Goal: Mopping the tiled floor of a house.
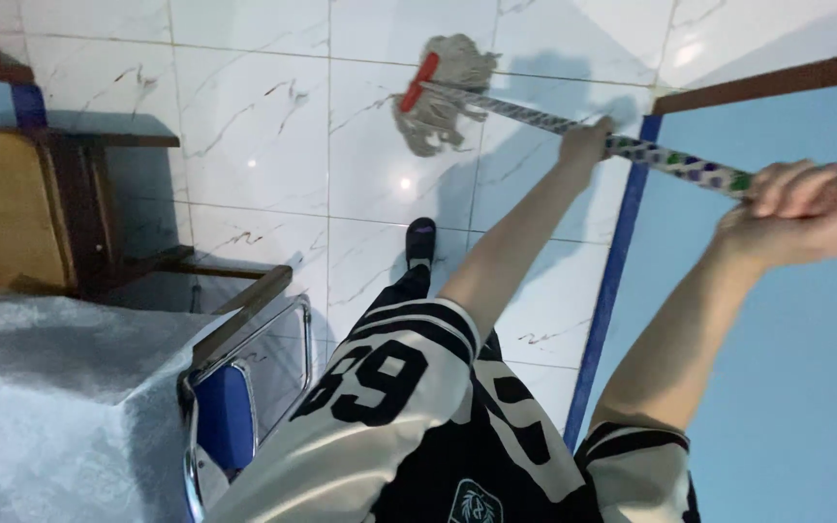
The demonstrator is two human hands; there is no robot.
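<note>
A single view is given, taken from the head and aimed steeply down. The white marble-patterned tiled floor (254,126) is seen far off, the striped jersey sleeves (409,387) close beneath.

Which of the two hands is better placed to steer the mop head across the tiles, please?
Probably the left hand: its grip sits further down the mop handle, nearer the mop head. The right hand holds the handle's upper end, better suited to pushing.
</note>
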